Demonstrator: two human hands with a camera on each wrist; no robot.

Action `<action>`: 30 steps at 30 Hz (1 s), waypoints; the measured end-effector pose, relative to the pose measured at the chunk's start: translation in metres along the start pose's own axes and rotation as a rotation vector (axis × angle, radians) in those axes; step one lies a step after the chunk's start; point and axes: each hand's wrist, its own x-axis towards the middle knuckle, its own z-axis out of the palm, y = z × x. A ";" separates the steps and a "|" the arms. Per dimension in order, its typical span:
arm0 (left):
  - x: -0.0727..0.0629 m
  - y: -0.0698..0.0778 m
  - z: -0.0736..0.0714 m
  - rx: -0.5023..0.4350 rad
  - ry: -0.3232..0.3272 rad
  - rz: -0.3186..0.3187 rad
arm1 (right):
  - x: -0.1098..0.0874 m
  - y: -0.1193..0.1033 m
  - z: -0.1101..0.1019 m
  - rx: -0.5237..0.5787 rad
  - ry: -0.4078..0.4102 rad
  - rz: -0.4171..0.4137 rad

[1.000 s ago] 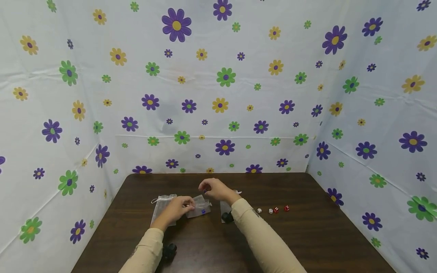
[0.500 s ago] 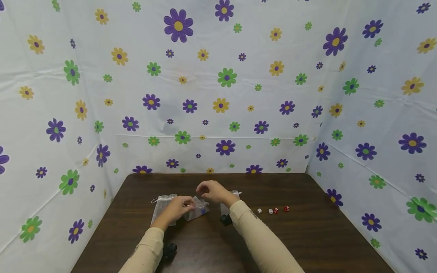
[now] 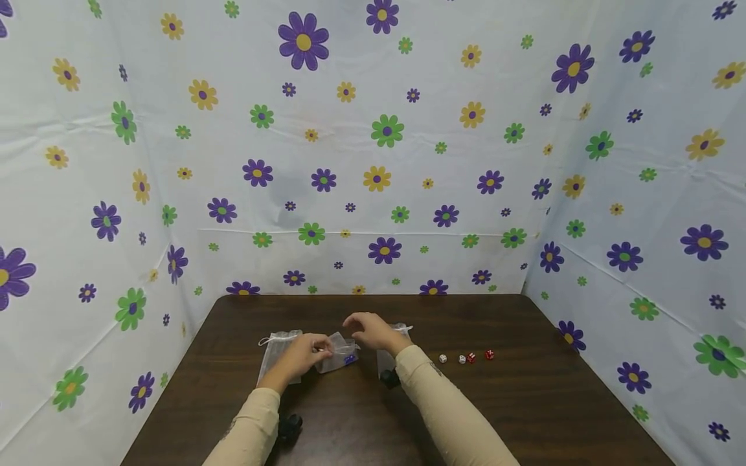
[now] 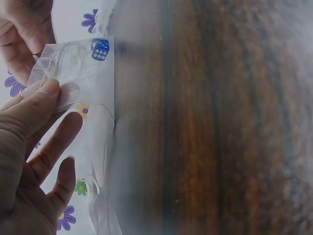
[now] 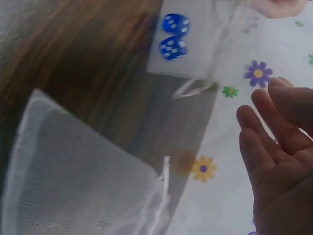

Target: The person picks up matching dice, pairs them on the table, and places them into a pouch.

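Note:
My left hand pinches a small sheer white drawstring pouch between thumb and fingers near its mouth. Two blue dice with white pips show through the mesh, side by side in the pouch's closed end. Just right of that pouch, my right hand is raised with relaxed fingers and nothing between them. In the right wrist view, its fingers are spread apart from the pouch. A second sheer pouch lies flat below the right hand, partly covered by the forearm in the head view.
A third sheer pouch lies flat under the left forearm. On the brown table, to the right, are a white die, another white die, a red die and a farther red die. Flowered cloth surrounds the table.
A second blue die has gone from my right hand into the pouch, where one showed before. The right hand has drawn slightly right, its fingers loosened. The left hand keeps its pinch.

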 end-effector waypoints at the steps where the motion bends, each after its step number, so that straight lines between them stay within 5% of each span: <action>1: 0.000 0.000 0.000 0.000 0.001 0.000 | 0.000 0.002 0.001 -0.006 -0.009 -0.004; 15: -0.001 0.000 -0.003 0.024 0.005 0.004 | -0.005 0.017 0.016 0.020 -0.082 -0.067; 20: 0.000 0.001 -0.004 0.018 0.012 -0.002 | -0.006 0.017 0.018 -0.043 -0.094 -0.021; 30: -0.004 -0.005 -0.001 0.003 0.053 -0.030 | -0.011 0.022 0.023 -0.051 -0.040 -0.055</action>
